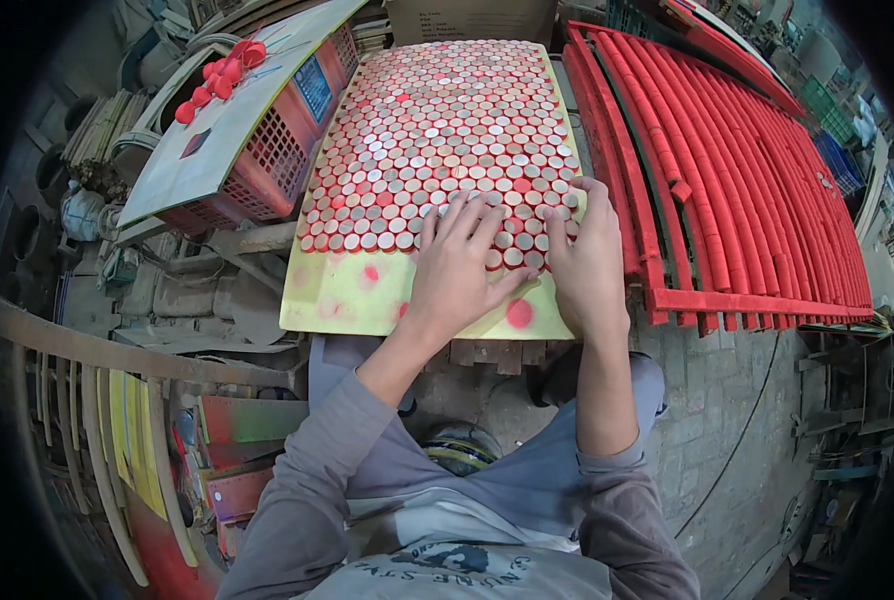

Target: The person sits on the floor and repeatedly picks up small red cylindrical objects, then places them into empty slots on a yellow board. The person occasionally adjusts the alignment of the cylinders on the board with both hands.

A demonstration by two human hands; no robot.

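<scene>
Rows of small round discs (437,130), red on the sides with pale silvery tops, cover most of a yellow board (332,290) in front of me. My left hand (455,265) lies over the near rows, its fingers stretched out and touching the tops, the thumb pointing right. At the board's right edge my right hand (589,265) rests against the outermost discs. Its thumb and index finger are apart, with a few discs between them; the other fingers are partly hidden. Neither hand lifts a disc. A few disc tops are red, and red paint spots mark the bare near strip.
On the right stands a red slatted rack (757,305) loaded with long red rods. A pale panel (167,180) with red round pieces (232,70) lies over a red plastic crate (272,150) at left. Behind the board is a cardboard box (472,20).
</scene>
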